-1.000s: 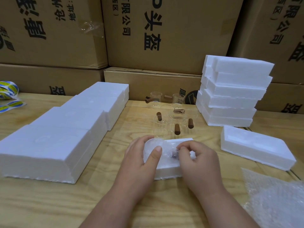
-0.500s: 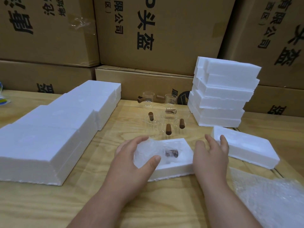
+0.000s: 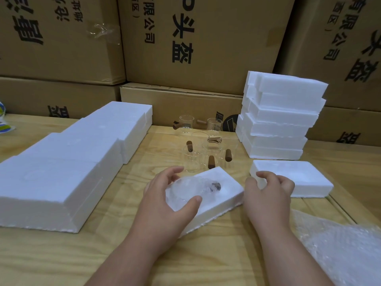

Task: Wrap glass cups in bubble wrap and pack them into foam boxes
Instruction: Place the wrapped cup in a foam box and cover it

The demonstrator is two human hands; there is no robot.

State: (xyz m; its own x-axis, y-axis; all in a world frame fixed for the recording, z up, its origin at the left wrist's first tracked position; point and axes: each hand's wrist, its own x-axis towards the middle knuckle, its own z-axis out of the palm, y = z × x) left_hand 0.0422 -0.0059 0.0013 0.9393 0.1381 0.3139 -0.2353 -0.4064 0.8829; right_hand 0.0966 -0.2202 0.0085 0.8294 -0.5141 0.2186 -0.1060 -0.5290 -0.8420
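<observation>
An open white foam box lies in front of me on the wooden table. A glass cup wrapped in bubble wrap sits in its hollow, its dark handle showing through. My left hand grips the left end of the box, thumb on the near rim and fingers curled over the far edge beside the wrapped cup. My right hand reaches with curled fingers onto the near left corner of a foam lid lying to the right. Several bare glass cups with brown handles stand behind the box.
A row of closed foam boxes runs along the left. A stack of foam halves stands at the back right. Bubble wrap sheets lie at the near right. Cardboard cartons wall off the back. Tape rolls sit at the far left edge.
My right hand left the wrapped cup and moved right to the foam lid's corner. My left hand stayed on the box, which has turned slightly.
</observation>
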